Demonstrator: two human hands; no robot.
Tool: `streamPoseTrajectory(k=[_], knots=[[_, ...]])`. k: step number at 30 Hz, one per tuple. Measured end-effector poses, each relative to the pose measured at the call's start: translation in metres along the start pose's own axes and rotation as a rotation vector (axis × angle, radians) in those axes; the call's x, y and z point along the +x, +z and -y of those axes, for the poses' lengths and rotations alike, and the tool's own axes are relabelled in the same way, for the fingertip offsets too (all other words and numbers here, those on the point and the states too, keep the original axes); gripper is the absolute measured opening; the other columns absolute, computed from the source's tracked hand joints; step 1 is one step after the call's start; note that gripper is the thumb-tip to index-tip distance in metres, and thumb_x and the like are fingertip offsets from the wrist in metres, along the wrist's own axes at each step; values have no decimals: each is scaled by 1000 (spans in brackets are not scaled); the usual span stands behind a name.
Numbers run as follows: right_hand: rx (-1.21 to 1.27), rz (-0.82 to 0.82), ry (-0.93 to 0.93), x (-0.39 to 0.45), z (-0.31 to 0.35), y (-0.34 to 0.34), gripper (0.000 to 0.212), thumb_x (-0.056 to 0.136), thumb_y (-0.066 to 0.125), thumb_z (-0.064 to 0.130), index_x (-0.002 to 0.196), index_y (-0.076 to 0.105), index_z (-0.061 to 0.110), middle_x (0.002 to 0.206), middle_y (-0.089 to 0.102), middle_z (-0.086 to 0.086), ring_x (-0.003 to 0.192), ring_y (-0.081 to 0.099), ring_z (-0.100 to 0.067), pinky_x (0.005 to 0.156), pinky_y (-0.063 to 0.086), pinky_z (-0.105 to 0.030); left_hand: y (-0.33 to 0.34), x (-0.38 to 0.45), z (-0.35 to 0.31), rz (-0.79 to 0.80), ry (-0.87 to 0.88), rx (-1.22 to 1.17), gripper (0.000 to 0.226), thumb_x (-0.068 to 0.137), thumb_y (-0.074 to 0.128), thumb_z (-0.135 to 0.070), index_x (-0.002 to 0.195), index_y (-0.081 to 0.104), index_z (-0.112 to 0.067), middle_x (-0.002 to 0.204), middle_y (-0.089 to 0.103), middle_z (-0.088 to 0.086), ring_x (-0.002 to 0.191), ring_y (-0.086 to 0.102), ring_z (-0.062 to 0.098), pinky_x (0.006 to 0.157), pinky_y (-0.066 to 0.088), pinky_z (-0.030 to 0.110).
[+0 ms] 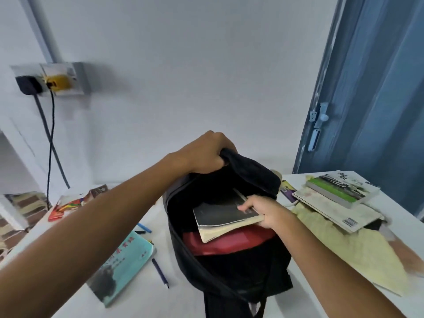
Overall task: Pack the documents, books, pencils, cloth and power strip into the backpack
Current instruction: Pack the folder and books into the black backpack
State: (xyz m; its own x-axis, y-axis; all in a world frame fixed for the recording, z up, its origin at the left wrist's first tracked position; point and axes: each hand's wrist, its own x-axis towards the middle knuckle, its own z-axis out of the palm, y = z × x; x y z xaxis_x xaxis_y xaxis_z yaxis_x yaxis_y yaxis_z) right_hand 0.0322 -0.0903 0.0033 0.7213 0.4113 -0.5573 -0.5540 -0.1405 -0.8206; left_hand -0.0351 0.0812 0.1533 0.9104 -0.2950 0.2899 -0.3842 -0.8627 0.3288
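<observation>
Your left hand (206, 154) is reaching forward with the arm nearly straight, fingers curled tight round the top edge of the black backpack (229, 260), holding its mouth open. Your right hand (263, 211) is coming in from the backpack's right side, thumb on the cover and fingers beneath, pinching one black-covered book (220, 216) that is lying tilted, half inside the opening, over something red (229, 244). Left of the backpack: one teal book (124, 265), one dark pencil (160, 273), one blue pen (144, 227). Right of the backpack: two stacked books (339, 200) resting on yellowish documents (358, 253). All are lying on the white table (75, 301).
</observation>
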Motion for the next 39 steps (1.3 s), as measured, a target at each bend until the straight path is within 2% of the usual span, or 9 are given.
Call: streamPoseTrajectory(k=[3, 5, 8, 14, 19, 27, 32, 35, 39], knots=[[-135, -64, -45, 25, 9, 23, 16, 86, 53, -6, 76, 56, 6, 72, 56, -8, 73, 57, -23, 68, 47, -31, 5, -5, -2, 5, 19, -21, 42, 69, 48, 3, 94, 75, -17, 89, 74, -4, 84, 64, 12, 71, 47, 20], [-451, -200, -190, 44, 6, 37, 10, 90, 53, 4, 95, 60, 7, 94, 60, -10, 97, 56, -27, 82, 44, -33, 6, -7, -1, 0, 19, -37, 43, 68, 48, 3, 95, 75, -17, 88, 74, -4, 83, 64, 11, 70, 47, 20], [-1219, -425, -516, 41, -3, 50, 43, 90, 52, 20, 133, 50, 18, 134, 53, -7, 126, 48, -29, 103, 39, -35, 2, -9, 3, -41, 10, -63, 45, 67, 47, 4, 95, 75, -17, 89, 74, -4, 85, 65, 11, 72, 51, 24], [-1529, -5, -528, 19, -38, 70, 51, 87, 46, 18, 137, 47, 30, 136, 52, -7, 123, 50, -33, 101, 43, -43, 4, -14, 14, -24, -40, -122, 50, 60, 40, -10, 95, 76, -17, 90, 74, -6, 87, 66, 10, 73, 50, 21], [-1487, -64, -478, 44, -39, 45, 58, 89, 38, 4, 139, 44, 34, 132, 56, -8, 118, 56, -31, 96, 48, -41, 10, -16, 5, 51, -40, -158, 34, 66, 53, -11, 91, 75, -15, 83, 74, -2, 80, 66, 14, 72, 53, 34], [-1603, -361, -594, 56, -51, 42, 32, 96, 38, 9, 121, 58, 14, 118, 64, -8, 111, 59, -26, 92, 43, -34, 25, -20, 5, 104, -42, -213, 30, 70, 61, 2, 91, 76, -15, 79, 72, 0, 73, 62, 13, 66, 47, 23], [-1386, -15, -570, 8, -36, 43, 35, 95, 53, 25, 129, 59, 24, 127, 62, -5, 115, 58, -24, 99, 46, -35, 40, -8, 22, 123, -121, -237, 25, 71, 65, 0, 88, 74, -17, 74, 69, -1, 65, 56, 7, 65, 46, 26], [-1182, 299, -504, -45, -12, 33, 31, 88, 65, 22, 119, 68, 17, 119, 68, 0, 109, 62, -14, 102, 45, -30, 49, 6, 34, 217, -159, -267, 23, 71, 69, -3, 80, 72, -24, 76, 70, 3, 67, 58, 11, 68, 46, 29], [-688, 452, -432, -102, 19, -8, 27, 91, 59, 4, 117, 64, -4, 108, 70, -12, 105, 65, -30, 90, 54, -35, 70, 26, 47, 404, -165, -239, 23, 61, 71, -10, 82, 73, -18, 82, 73, 0, 80, 66, 17, 77, 51, 32]])
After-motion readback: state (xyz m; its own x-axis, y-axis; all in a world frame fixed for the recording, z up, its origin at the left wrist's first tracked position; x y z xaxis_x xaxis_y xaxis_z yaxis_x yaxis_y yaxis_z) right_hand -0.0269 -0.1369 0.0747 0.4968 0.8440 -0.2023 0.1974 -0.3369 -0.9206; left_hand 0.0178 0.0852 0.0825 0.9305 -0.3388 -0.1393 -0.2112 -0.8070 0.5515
